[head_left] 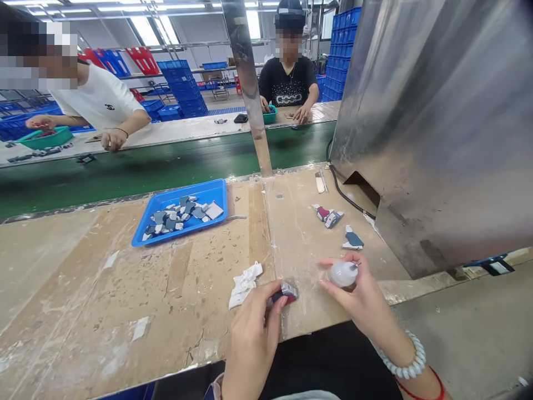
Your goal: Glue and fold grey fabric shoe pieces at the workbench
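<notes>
My left hand [256,322] pinches a small grey, white and dark red plastic part [289,293] between thumb and fingertips, just above the near edge of the table. To its right, my right hand [358,289] holds a small translucent squeeze bottle [343,273] on its side, with a thin dark tip pointing right. A crumpled white tissue [245,284] lies beside my left fingers. Beyond my right hand rest a dark blue and white part [353,239] and a little group of grey, white and red parts [328,215].
A blue tray [139,236] of loose grey and white pieces stands at left. Behind it runs a green conveyor belt [187,155], with a metal post [250,83]. A large metal housing [437,139] blocks the right side. Two co-workers sit across the belt with green baskets [62,139].
</notes>
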Motion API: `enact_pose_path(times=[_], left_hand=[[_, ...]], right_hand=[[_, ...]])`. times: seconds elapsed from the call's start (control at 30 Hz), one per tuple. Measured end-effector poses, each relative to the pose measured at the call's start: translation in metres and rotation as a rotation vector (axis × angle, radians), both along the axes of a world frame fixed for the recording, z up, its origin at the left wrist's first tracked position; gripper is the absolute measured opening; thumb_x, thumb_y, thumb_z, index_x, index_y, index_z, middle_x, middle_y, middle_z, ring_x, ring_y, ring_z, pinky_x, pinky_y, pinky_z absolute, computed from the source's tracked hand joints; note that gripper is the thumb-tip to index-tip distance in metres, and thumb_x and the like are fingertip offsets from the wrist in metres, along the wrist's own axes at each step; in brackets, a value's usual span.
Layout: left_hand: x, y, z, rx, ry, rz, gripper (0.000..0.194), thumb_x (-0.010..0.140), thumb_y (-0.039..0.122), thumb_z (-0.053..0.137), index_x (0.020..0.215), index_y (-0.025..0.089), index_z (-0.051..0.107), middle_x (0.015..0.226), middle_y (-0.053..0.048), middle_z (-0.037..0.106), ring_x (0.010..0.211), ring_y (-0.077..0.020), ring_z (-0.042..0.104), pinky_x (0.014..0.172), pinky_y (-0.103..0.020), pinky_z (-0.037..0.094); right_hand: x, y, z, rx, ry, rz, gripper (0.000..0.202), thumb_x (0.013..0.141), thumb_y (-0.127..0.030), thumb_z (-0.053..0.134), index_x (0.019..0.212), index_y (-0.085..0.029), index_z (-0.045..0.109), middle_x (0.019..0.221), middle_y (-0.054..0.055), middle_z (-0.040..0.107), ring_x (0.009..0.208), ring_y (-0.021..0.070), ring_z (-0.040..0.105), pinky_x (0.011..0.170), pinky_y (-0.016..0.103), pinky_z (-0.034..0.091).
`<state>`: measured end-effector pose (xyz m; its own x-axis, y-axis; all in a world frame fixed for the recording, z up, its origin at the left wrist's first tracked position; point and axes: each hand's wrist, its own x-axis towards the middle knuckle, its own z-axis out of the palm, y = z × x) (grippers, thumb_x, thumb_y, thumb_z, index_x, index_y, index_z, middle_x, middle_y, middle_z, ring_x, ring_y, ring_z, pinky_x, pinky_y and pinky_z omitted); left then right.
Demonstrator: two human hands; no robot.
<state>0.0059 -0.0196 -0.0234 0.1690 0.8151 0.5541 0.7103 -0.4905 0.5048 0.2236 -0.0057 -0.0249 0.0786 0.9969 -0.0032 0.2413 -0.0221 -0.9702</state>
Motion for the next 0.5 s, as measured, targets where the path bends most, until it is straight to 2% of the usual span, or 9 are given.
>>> enact_pose_path(times=[0.07, 0.13, 0.27, 0.37, 0.5], left_hand=[[0.0, 0.0, -0.003, 0.029, 0.009, 0.016, 0.012, 0.101, 0.02, 0.055, 0.111, 0.018, 0.061, 0.099, -0.007, 0.076, 0.087, -0.018, 0.075, 0.075, -0.026, 0.061], [0.001, -0.001, -0.005, 0.057, 0.023, 0.014, 0.009, 0.1, 0.016, 0.056, 0.106, 0.018, 0.062, 0.102, -0.007, 0.077, 0.092, -0.0176, 0.075, 0.082, -0.025, 0.06], [0.0, -0.007, -0.007, 0.148, 0.075, -0.009, 0.021, 0.093, 0.003, 0.063, 0.11, 0.015, 0.067, 0.113, -0.009, 0.077, 0.107, -0.0193, 0.073, 0.1, -0.029, 0.057], [-0.001, -0.012, -0.007, 0.159, 0.089, 0.0, 0.032, 0.088, -0.003, 0.067, 0.115, 0.014, 0.068, 0.116, -0.01, 0.077, 0.11, -0.0212, 0.073, 0.099, -0.031, 0.06], [-0.004, -0.014, -0.004, 0.12, 0.126, -0.001, 0.03, 0.09, 0.001, 0.066, 0.115, 0.017, 0.069, 0.114, -0.009, 0.078, 0.105, -0.0204, 0.075, 0.094, -0.03, 0.064]], right_hand=[[-0.001, -0.004, -0.004, 0.018, 0.088, -0.008, 0.042, 0.088, -0.044, 0.074, 0.111, -0.027, 0.043, 0.116, 0.007, 0.07, 0.107, 0.0245, 0.065, 0.094, 0.042, 0.049], [-0.002, -0.007, -0.008, 0.062, 0.172, -0.01, 0.044, 0.089, -0.047, 0.073, 0.118, -0.026, 0.048, 0.109, 0.005, 0.069, 0.101, 0.023, 0.066, 0.09, 0.038, 0.05], [-0.006, -0.012, -0.008, 0.041, 0.286, -0.059, 0.048, 0.095, -0.049, 0.064, 0.135, -0.03, 0.044, 0.101, 0.003, 0.064, 0.086, 0.0179, 0.063, 0.08, 0.032, 0.051], [-0.01, -0.014, -0.003, 0.009, 0.336, -0.069, 0.04, 0.096, -0.042, 0.065, 0.126, -0.035, 0.04, 0.097, -0.001, 0.061, 0.08, 0.0141, 0.059, 0.075, 0.026, 0.05], [-0.01, -0.012, 0.0, 0.06, 0.314, -0.105, 0.032, 0.092, -0.034, 0.071, 0.112, -0.033, 0.046, 0.099, -0.001, 0.062, 0.078, 0.0113, 0.059, 0.069, 0.019, 0.05]])
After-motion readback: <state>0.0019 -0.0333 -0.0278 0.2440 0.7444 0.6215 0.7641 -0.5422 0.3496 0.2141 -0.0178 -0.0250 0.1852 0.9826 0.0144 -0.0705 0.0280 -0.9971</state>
